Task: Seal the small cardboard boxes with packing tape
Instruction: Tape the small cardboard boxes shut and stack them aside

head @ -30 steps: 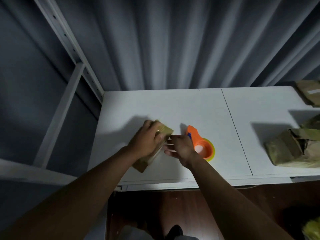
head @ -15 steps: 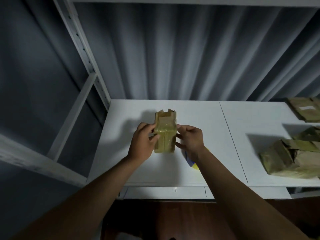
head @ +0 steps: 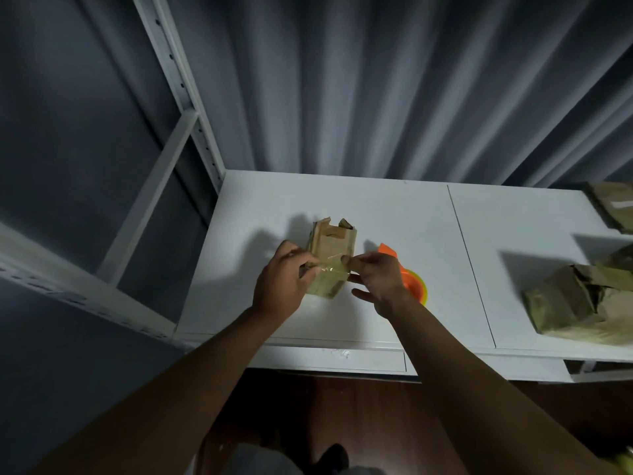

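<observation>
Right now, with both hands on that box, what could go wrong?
1. The small box stands on end with torn flaps open at its top; pressing the tape strip could tip it.
2. The left hand and right hand pinch the strip from either side; uneven pull may wrinkle it.
3. The orange tape dispenser lies right behind the right hand; easily knocked.

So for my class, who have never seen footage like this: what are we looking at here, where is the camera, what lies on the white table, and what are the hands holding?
There is no machine here. A person wears a camera on the head, so you look down along both arms. The left hand and right hand grip a small cardboard box between them, pinching a shiny band of tape across it. The box's far end looks unsealed, with flaps sticking up. On the white table, just behind the right hand, lies an orange tape dispenser. More brown boxes sit at the right.
</observation>
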